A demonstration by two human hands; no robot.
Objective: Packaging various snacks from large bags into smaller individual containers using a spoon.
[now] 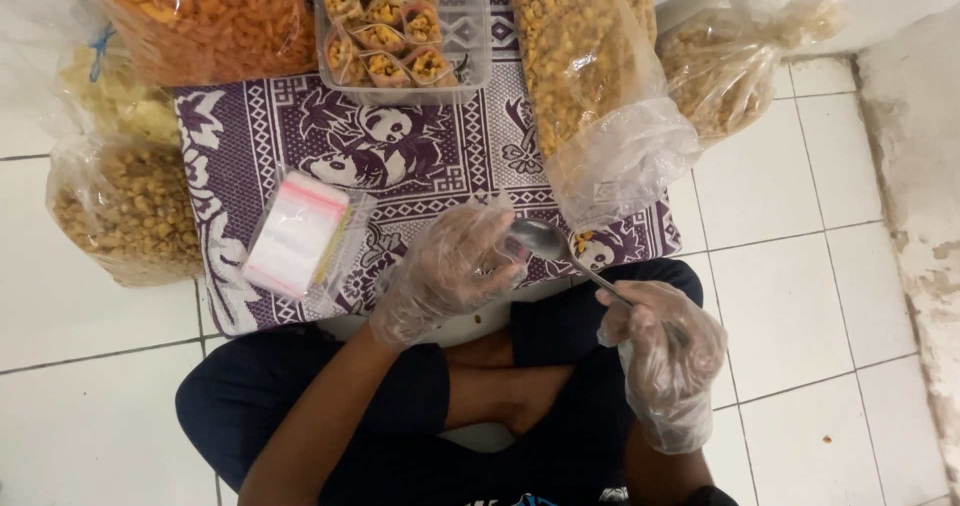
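Both my hands wear thin clear plastic gloves. My right hand (665, 351) grips the handle of a metal spoon (545, 241), whose bowl points left toward my left hand. My left hand (450, 266) is curled around a small clear zip bag held against the spoon's bowl; the bag is mostly hidden by the glove. A stack of empty small zip bags (297, 234) lies on the purple patterned cloth (420, 156) just left of my left hand. I sit cross-legged on the floor.
A clear tub (470, 46) of filled snack packets stands at the back. Large plastic bags of snacks surround the cloth: orange ones (200, 16) back left, yellow-brown ones (575, 56) back right, another (715, 71) further right, brown ones (125, 211) at left. White floor tiles (800, 226) lie around.
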